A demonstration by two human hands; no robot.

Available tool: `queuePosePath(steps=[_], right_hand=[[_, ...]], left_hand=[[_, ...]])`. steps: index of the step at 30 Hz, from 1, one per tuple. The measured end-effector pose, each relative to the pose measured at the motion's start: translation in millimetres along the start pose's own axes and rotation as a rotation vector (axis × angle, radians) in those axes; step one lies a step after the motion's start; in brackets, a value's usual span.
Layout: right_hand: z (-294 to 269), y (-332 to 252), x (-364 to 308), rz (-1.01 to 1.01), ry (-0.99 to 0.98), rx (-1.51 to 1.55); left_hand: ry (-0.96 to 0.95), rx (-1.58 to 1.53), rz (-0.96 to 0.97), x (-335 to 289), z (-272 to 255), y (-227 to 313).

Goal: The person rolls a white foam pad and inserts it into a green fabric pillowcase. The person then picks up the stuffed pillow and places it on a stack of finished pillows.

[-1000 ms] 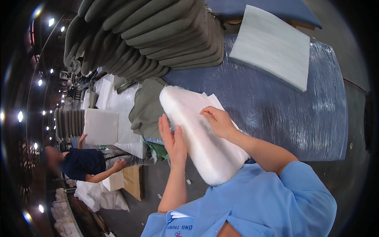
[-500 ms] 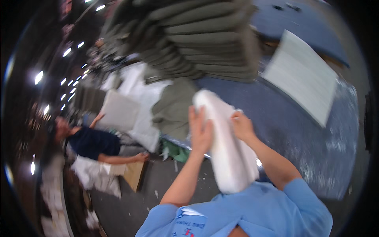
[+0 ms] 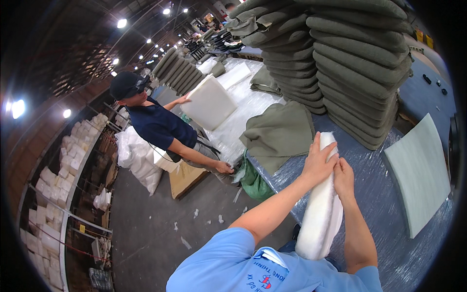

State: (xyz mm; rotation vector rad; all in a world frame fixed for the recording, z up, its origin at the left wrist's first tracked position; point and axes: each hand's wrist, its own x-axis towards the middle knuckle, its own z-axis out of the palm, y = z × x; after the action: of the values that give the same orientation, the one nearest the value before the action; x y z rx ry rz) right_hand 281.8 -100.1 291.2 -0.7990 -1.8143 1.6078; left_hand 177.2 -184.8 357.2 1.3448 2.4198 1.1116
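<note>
A thick white cushion pad point(image 3: 314, 228), fuzzy like wadding, stands on its edge between my hands, its near end against my blue shirt. My left hand point(image 3: 318, 163) grips it near the far end, fingers laid over the top. Close beside that, my right hand point(image 3: 344, 182) holds the pad's right side, its fingertips curled in at the edge. Just beyond the left hand, an olive-green fabric piece point(image 3: 277, 134) lies loosely on the plastic-covered blue table point(image 3: 369, 209), draping over its left edge.
Tall stacks of olive cushions point(image 3: 360, 68) rise at the table's far side. A pale foam sheet point(image 3: 421, 175) lies at right. To the left, a co-worker point(image 3: 158, 121) holds a white square pad point(image 3: 211, 102). A green sack point(image 3: 255, 180) hangs by the table; scraps dot the floor.
The pad now shows its narrow edge more. My hands have come closer together at its far end, the left reaching over the top. The view has swung left, showing more of the co-worker.
</note>
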Motion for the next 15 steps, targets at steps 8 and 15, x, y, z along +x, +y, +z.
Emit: queuePosePath(steps=[8,15], right_hand=[[6.3,51.2,10.9,0.022,0.052,-0.239],[-1.8,44.7,2.6,0.075,0.117,0.033]], left_hand=[[-0.079,0.009,-0.112,2.3,3.1,-4.5],[-0.036,0.031,-0.081,0.0,8.1,-10.1]])
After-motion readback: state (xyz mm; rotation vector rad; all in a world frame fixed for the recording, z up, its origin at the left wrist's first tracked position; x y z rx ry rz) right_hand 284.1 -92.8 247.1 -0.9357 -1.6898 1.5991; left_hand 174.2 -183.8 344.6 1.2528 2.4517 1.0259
